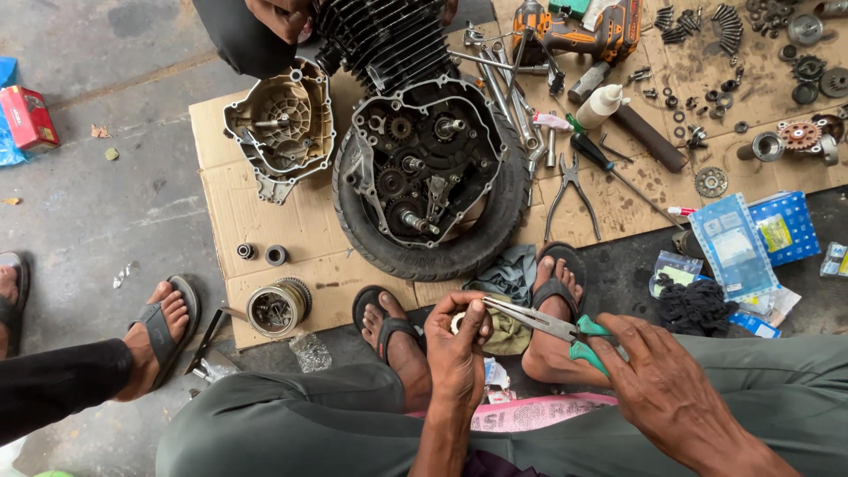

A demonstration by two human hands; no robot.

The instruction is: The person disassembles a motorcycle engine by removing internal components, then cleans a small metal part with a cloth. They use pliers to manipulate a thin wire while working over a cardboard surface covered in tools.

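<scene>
Nearest the lens: grey-green trouser legs (pixel 291 424) across the bottom edge, both hands raised above them.

Far left: red carton (pixel 28 117) on the concrete floor (pixel 106 221); a second person's sandalled foot (pixel 159 331) beside the cardboard sheet (pixel 265 221).

On the cardboard, left part: detached crankcase cover (pixel 283 124), tan inside, lying open face up; two small bearings (pixel 261 253) below it; clutch drum (pixel 276 307) at the cardboard's lower edge.

Centre: engine block (pixel 424 150) seated inside a rubber tyre (pixel 495 221), gears exposed, finned cylinder pointing to the top edge; another person's hand (pixel 278 16) at the top, just above the cover.

Lower centre: left hand (pixel 458 349), grip clenched on a small metal ring part (pixel 459 323), held between fingertips over the wearer's left sandal (pixel 389 327). Plier tips touching that ring.

Right of centre: green-handled circlip pliers (pixel 548 325), held level; right hand (pixel 658 384), grip closed around the green handles.

Upper right: loose pliers (pixel 570 190) on the cardboard, spanners (pixel 508 84), orange power tool (pixel 579 31), white squeeze bottle (pixel 599 104), bolts and sprockets (pixel 786 62) spread out.

Right edge: blue parts packets (pixel 751 238) and a black rag (pixel 698 305) on the dark floor.
</scene>
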